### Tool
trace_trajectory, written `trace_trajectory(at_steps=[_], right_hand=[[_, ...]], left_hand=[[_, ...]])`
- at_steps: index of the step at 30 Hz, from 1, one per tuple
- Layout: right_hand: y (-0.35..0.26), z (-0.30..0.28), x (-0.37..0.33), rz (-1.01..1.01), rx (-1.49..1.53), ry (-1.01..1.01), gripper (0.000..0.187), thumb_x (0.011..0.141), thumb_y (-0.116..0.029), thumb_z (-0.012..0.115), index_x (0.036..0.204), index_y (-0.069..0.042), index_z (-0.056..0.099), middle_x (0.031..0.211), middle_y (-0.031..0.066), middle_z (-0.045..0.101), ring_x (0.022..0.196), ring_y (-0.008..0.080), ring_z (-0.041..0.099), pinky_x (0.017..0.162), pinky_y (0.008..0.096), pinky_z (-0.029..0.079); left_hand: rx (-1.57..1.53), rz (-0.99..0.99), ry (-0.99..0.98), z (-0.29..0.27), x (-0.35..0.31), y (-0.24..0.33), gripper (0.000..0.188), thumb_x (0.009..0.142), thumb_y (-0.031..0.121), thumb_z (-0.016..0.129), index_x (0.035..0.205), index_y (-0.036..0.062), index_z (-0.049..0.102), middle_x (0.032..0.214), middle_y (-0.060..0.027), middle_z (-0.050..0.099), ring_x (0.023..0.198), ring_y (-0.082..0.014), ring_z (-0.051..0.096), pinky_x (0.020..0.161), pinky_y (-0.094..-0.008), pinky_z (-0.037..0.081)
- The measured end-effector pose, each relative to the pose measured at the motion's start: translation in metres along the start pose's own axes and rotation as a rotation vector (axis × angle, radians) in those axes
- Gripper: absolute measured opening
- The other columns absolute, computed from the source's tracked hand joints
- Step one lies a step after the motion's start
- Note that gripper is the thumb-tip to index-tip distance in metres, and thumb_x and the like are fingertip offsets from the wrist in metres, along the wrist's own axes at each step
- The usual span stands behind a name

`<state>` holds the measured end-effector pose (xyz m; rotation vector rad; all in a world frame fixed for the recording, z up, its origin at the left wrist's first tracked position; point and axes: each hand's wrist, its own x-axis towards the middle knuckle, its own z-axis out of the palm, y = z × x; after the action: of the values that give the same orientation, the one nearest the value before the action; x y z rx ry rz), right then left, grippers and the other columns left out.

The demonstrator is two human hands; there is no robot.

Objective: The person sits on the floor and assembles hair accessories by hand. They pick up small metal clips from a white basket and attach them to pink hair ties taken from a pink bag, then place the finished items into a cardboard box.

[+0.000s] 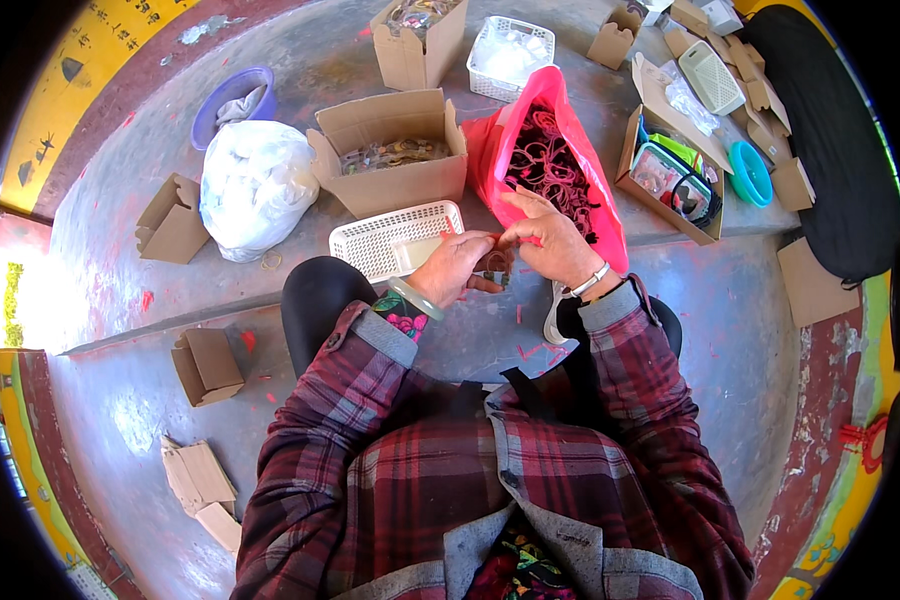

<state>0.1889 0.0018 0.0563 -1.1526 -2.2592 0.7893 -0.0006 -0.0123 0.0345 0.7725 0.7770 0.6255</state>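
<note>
Between my hands, above the gap in front of my lap, is a small clear packet (494,266) with something brownish inside. My left hand (448,270) is closed on its left side, with thumb and fingers pinching it. The thumb and forefinger of my right hand (560,248) come together at the packet's upper edge, and a bit of red shows by them. Just beyond my left hand lies a white perforated basket (355,245) with a pale flat piece in it. Behind my right hand stands a bright pink bag (595,165), open and full of dark and pink cords (550,150).
A cardboard box (390,190) of small packets stands ahead, beside a stuffed white plastic bag (255,190). Farther off are a purple basin (208,105), a white basket (482,80) and a teal basin (748,175). A step edge (180,320) crosses the grey floor.
</note>
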Motion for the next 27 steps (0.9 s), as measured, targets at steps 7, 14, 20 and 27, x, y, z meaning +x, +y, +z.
trace_trajectory(at_steps=[7,14,20,27], right_hand=[[0.010,0.012,-0.003,-0.029,-0.073,-0.047,0.024,0.063,-0.002,0.054,0.079,-0.010,0.069,0.126,0.0181,0.049,0.122,0.0375,0.038,0.104,0.0404,0.030],[-0.005,0.007,0.000,-0.002,-0.034,-0.197,0.022,0.063,0.000,0.059,0.076,-0.013,0.071,0.128,0.0202,0.046,0.126,0.0353,0.033,0.108,0.0424,0.019],[0.013,0.020,-0.002,-0.034,-0.047,-0.272,0.020,0.061,-0.007,0.056,0.070,-0.016,0.071,0.099,0.0072,0.066,0.124,0.0286,0.039,0.109,0.0428,0.018],[0.005,0.014,-0.003,-0.112,-0.021,-0.359,0.013,0.066,-0.017,0.060,0.071,-0.016,0.072,0.090,0.0008,0.068,0.124,0.0309,0.037,0.108,0.0427,0.016]], left_hand=[[0.034,0.001,-0.021,0.000,0.001,-0.004,0.030,0.093,0.021,0.038,0.109,0.0000,0.054,0.102,-0.0089,0.058,0.092,-0.0180,0.059,0.067,-0.0325,0.054],[0.054,0.034,-0.040,0.001,0.003,-0.009,0.031,0.093,0.020,0.037,0.109,-0.0005,0.054,0.099,-0.0087,0.055,0.088,-0.0172,0.057,0.067,-0.0336,0.055],[0.068,0.044,-0.085,-0.001,0.006,-0.017,0.031,0.094,0.024,0.039,0.107,0.0005,0.055,0.085,-0.0060,0.052,0.076,-0.0144,0.054,0.064,-0.0303,0.054],[0.176,0.059,-0.049,0.002,0.002,-0.016,0.037,0.094,0.032,0.038,0.107,0.0017,0.056,0.081,-0.0034,0.051,0.071,-0.0117,0.053,0.058,-0.0264,0.051]])
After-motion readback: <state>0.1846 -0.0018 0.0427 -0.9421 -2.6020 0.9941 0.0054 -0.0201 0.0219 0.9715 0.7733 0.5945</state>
